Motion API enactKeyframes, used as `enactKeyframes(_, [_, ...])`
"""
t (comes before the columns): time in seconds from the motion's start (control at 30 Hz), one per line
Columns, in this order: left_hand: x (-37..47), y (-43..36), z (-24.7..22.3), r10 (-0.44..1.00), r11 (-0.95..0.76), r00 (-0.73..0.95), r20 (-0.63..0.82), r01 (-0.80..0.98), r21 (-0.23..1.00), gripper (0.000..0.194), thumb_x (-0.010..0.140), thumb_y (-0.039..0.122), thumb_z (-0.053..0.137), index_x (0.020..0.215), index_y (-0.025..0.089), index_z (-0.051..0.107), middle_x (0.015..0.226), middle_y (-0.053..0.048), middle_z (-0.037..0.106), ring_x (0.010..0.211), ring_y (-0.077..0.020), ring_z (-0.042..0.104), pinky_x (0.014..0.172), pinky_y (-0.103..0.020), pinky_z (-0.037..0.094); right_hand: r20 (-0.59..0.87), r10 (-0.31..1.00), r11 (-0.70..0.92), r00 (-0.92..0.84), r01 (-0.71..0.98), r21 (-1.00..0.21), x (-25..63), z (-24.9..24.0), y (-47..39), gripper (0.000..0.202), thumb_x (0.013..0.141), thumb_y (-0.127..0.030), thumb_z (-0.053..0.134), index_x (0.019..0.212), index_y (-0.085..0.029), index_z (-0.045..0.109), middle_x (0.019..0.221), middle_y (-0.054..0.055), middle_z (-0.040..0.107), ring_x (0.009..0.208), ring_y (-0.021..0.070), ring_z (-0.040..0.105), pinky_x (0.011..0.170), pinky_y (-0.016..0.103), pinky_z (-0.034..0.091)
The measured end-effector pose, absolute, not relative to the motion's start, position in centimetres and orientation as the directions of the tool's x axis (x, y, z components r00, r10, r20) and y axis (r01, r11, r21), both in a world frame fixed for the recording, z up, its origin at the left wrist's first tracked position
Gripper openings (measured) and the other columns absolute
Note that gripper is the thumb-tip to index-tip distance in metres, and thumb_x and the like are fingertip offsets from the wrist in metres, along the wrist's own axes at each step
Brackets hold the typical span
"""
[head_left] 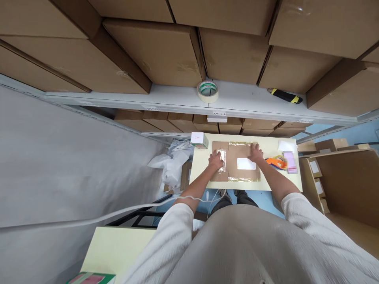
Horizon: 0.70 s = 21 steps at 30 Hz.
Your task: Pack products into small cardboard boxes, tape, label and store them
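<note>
A cardboard box (232, 165), with shiny tape along its edges and a white label (246, 163), lies on a pale yellow table. My left hand (216, 159) rests on its left part, fingers spread over a strip of shiny tape (224, 161). Near the upper right corner, my right hand (255, 152) presses on the cardboard just above the label, its fingers apart. Right of that hand lies an orange tape dispenser (276, 162), partly covered by a blurred pinkish item (290, 162).
A small white and green box (199, 140) stands at the table's back left corner. The shelf above holds a tape roll (207, 91), a black and yellow cutter (285, 96) and large cartons (160, 55). Plastic bags (174, 161) hang at left; a white cable (118, 213) crosses below.
</note>
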<state>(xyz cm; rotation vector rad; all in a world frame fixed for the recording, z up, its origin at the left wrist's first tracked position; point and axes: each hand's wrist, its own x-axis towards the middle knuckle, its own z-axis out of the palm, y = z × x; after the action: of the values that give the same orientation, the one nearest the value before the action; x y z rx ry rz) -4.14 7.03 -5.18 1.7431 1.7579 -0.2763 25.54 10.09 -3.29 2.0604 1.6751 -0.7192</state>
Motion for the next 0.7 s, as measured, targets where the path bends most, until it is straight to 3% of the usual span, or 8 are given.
enactKeyframes(0.2, [-5.3,6.6,-4.8,0.857,0.16,0.007,-0.515,0.947,0.278,0.065,0.096,0.04,0.063,0.158,0.026,0.05,0.182,-0.011,0.023,0.147,-0.0369,0.053,0.121,-0.046,0.044,-0.525,0.819,-0.316,0.231,0.946,-0.076,26.2,-2.6,9.6,0.115,0.093,-0.045,0.071,0.177,-0.028,-0.006,0.181,0.021,0.007,0.15,0.0432,0.043,0.119,0.05,0.041])
enactKeyframes(0.3, [-5.5,6.4,-4.4,0.859,0.191,-0.019,-0.511,0.939,0.287,0.068,0.095,0.041,0.065,0.16,0.028,0.048,0.184,-0.011,0.02,0.147,-0.0405,0.053,0.121,-0.051,0.043,-0.484,0.829,-0.375,0.28,0.92,-0.111,26.7,-1.8,9.3,0.115,0.096,-0.048,0.065,0.176,-0.024,-0.014,0.178,0.023,0.017,0.15,0.0426,0.042,0.12,0.049,0.04])
enactKeyframes(0.37, [-5.5,6.2,-3.9,0.863,0.199,-0.016,-0.504,0.929,0.311,0.069,0.094,0.04,0.065,0.16,0.029,0.049,0.182,-0.011,0.027,0.147,-0.0424,0.053,0.121,-0.055,0.043,-0.465,0.832,-0.408,0.304,0.902,-0.141,27.1,-1.3,8.8,0.115,0.096,-0.049,0.062,0.175,-0.021,-0.015,0.173,0.024,0.029,0.147,0.043,0.044,0.12,0.05,0.04])
enactKeyframes(0.5, [-5.3,5.4,-2.8,0.904,0.212,-0.007,-0.428,0.876,0.433,0.064,0.091,0.034,0.067,0.154,0.029,0.056,0.172,-0.013,0.041,0.145,-0.0418,0.054,0.121,-0.056,0.043,-0.407,0.853,-0.442,0.326,0.867,-0.232,27.8,0.0,7.4,0.113,0.091,-0.045,0.066,0.177,-0.02,-0.002,0.158,0.024,0.049,0.14,0.0444,0.05,0.117,0.055,0.041])
enactKeyframes(0.6, [-5.2,4.6,-1.7,0.937,0.227,-0.029,-0.349,0.809,0.542,0.062,0.091,0.03,0.068,0.151,0.024,0.055,0.164,-0.018,0.048,0.145,-0.0407,0.053,0.121,-0.054,0.043,-0.329,0.876,-0.457,0.352,0.823,-0.337,28.3,1.0,5.9,0.111,0.083,-0.043,0.072,0.175,-0.02,0.013,0.154,0.023,0.052,0.138,0.0451,0.052,0.117,0.057,0.042])
enactKeyframes(0.7, [-5.3,3.7,-0.5,0.958,0.238,-0.066,-0.279,0.725,0.647,0.07,0.094,0.028,0.067,0.159,0.017,0.043,0.157,-0.024,0.052,0.147,-0.0396,0.052,0.123,-0.053,0.042,-0.243,0.888,-0.46,0.39,0.757,-0.464,28.9,1.8,4.6,0.107,0.08,-0.042,0.073,0.172,-0.018,0.023,0.152,0.022,0.054,0.138,0.0434,0.054,0.118,0.055,0.044])
